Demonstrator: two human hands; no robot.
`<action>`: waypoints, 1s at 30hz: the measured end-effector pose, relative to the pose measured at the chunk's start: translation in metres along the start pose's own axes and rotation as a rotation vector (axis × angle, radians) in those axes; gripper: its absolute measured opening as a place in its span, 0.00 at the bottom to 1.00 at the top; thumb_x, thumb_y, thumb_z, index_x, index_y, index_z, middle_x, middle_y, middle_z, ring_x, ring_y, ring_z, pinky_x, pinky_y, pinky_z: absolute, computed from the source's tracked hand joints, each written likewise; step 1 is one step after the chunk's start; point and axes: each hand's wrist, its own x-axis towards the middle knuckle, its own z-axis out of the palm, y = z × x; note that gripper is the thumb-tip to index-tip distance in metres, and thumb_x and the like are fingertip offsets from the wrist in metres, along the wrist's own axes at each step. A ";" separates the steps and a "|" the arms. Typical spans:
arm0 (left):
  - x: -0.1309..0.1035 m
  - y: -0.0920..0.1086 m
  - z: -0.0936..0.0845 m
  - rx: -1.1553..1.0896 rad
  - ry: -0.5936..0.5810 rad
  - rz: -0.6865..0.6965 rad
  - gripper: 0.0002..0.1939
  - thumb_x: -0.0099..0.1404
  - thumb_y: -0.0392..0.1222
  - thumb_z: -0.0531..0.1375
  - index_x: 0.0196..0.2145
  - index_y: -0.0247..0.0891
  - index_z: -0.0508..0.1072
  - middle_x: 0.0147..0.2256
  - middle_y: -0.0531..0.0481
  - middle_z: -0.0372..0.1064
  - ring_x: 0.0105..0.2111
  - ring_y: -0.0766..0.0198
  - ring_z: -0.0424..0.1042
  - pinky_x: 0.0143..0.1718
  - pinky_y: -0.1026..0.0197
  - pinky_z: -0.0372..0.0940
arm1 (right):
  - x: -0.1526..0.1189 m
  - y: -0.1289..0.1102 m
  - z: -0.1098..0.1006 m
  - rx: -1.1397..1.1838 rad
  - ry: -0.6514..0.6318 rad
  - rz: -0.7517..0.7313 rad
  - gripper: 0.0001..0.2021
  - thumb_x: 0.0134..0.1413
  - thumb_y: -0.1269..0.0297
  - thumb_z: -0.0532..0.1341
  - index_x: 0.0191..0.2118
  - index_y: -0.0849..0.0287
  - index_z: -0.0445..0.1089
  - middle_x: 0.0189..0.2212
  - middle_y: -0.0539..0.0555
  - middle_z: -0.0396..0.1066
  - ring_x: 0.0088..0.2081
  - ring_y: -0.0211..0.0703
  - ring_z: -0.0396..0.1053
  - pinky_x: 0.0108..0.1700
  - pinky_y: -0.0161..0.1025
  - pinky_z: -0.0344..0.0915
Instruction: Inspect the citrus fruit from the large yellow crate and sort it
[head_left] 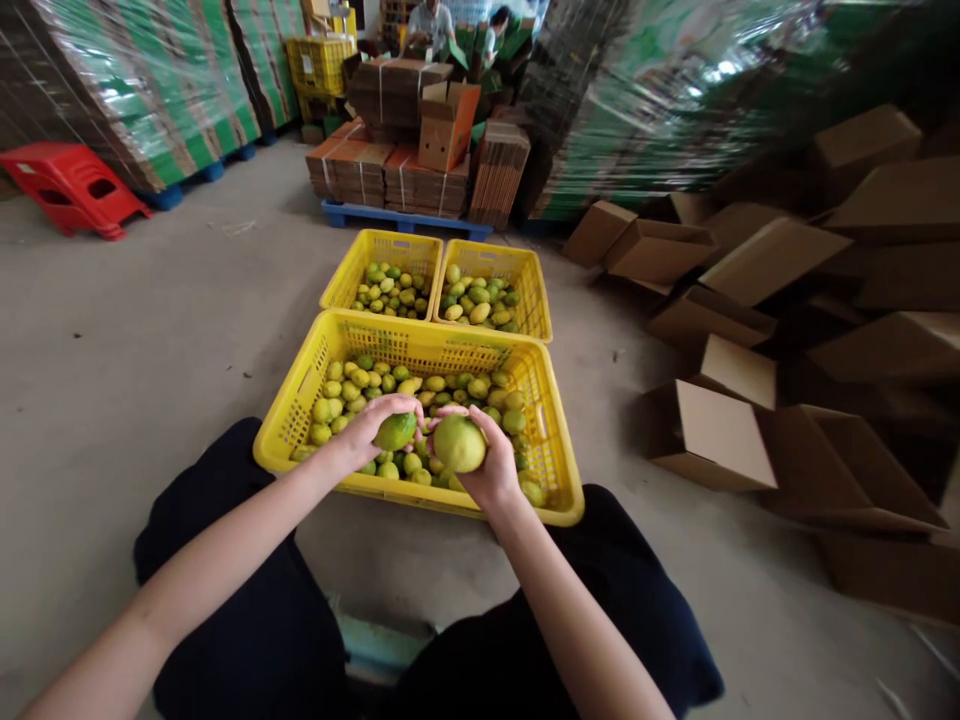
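Over a large yellow crate [420, 497] of green and yellow lemons [360, 378], my two hands are close together. My left hand [375, 425] has its fingers wrapped round a green lemon [395, 431]. A larger yellow-green lemon [460, 444] is in my right hand [495, 462], with the fingers curled round its far side and right side. Beyond the large crate stand two smaller yellow crates side by side, a left one [339, 278] and a right one [536, 290], both with lemons inside.
Open cardboard boxes [724, 430] lie heaped on the right. A red stool [75, 185] is at the far left. Bundled flat cartons [349, 165] rest on a blue pallet [405, 222] behind the crates. Two people are in the background.
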 end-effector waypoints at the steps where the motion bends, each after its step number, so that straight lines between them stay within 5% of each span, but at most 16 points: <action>1: 0.000 0.000 0.001 -0.005 -0.007 -0.015 0.14 0.53 0.50 0.65 0.26 0.36 0.73 0.24 0.50 0.69 0.23 0.66 0.69 0.20 0.66 0.64 | -0.001 -0.001 0.000 0.002 -0.007 0.010 0.17 0.45 0.50 0.66 0.31 0.61 0.75 0.27 0.56 0.76 0.26 0.45 0.74 0.27 0.39 0.69; 7: 0.001 0.004 0.006 -0.270 0.173 -0.132 0.11 0.59 0.46 0.65 0.30 0.36 0.71 0.27 0.52 0.69 0.26 0.67 0.72 0.27 0.63 0.71 | -0.004 -0.004 0.002 0.033 0.001 0.058 0.15 0.45 0.51 0.65 0.29 0.59 0.74 0.26 0.54 0.76 0.27 0.47 0.74 0.23 0.39 0.68; 12: 0.006 0.004 0.005 -0.404 0.297 -0.062 0.09 0.57 0.33 0.66 0.36 0.39 0.72 0.34 0.54 0.72 0.33 0.68 0.74 0.38 0.63 0.73 | 0.000 -0.003 0.002 0.110 0.144 0.027 0.12 0.42 0.57 0.69 0.32 0.57 0.72 0.28 0.50 0.75 0.28 0.43 0.74 0.28 0.38 0.71; 17: 0.010 0.006 0.006 -0.483 0.377 -0.103 0.03 0.63 0.38 0.62 0.33 0.38 0.71 0.30 0.52 0.72 0.31 0.68 0.73 0.34 0.66 0.71 | 0.002 -0.003 0.003 0.117 0.220 0.011 0.13 0.39 0.60 0.71 0.31 0.56 0.70 0.26 0.49 0.74 0.26 0.42 0.72 0.21 0.33 0.65; 22: 0.010 0.009 0.008 -0.492 0.352 -0.175 0.14 0.72 0.44 0.52 0.36 0.33 0.72 0.30 0.46 0.74 0.27 0.67 0.74 0.28 0.67 0.72 | 0.001 -0.005 -0.002 0.204 0.185 0.091 0.15 0.47 0.51 0.62 0.32 0.60 0.70 0.23 0.55 0.74 0.23 0.43 0.71 0.19 0.35 0.65; 26: 0.007 0.009 0.006 -0.555 0.334 -0.222 0.14 0.72 0.40 0.48 0.43 0.31 0.71 0.30 0.44 0.75 0.28 0.62 0.77 0.29 0.62 0.74 | 0.002 -0.006 -0.004 0.225 0.215 0.130 0.14 0.51 0.54 0.57 0.32 0.61 0.69 0.22 0.57 0.73 0.20 0.42 0.68 0.15 0.32 0.60; 30: 0.007 0.010 0.006 -0.599 0.379 -0.195 0.12 0.71 0.41 0.51 0.43 0.31 0.70 0.29 0.46 0.75 0.29 0.60 0.78 0.29 0.60 0.76 | 0.006 -0.004 -0.005 0.222 0.287 0.122 0.11 0.51 0.60 0.56 0.35 0.62 0.70 0.26 0.60 0.75 0.26 0.47 0.72 0.20 0.36 0.67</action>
